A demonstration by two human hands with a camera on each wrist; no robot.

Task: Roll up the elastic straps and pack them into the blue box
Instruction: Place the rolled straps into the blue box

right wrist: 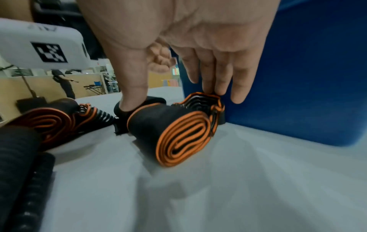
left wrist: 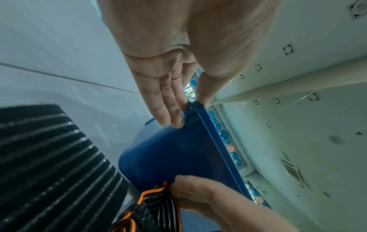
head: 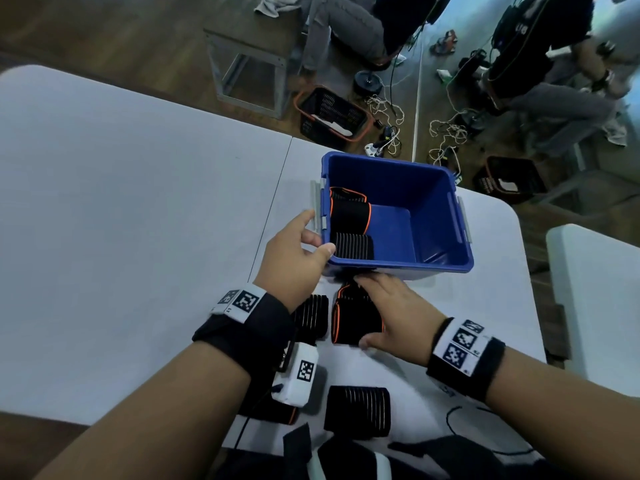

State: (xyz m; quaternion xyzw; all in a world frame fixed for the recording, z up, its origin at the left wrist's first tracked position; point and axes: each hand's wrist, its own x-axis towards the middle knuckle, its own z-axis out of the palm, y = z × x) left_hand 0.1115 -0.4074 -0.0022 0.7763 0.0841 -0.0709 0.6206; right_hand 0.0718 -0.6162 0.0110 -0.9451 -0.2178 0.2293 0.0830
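My left hand [head: 294,258] pinched the blue box [head: 381,174] corner, thumb over the rim, fingers straight outside. My right hand [head: 394,313], palm down, clasped a rolled strap [head: 346,327] between thumb and fingertips.

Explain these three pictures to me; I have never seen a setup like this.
There is no machine here: a person works with bare hands and wears three cameras. The big picture comes from the head, looking down. The other two look along each wrist at the fingers. The left hand grips the near corner of the blue box, thumb over the rim. Three rolled straps already lie inside, along its left wall. The right hand takes an orange-edged roll between thumb and fingertips; it lies on the white table just in front of the box. More rolls wait nearer the person.
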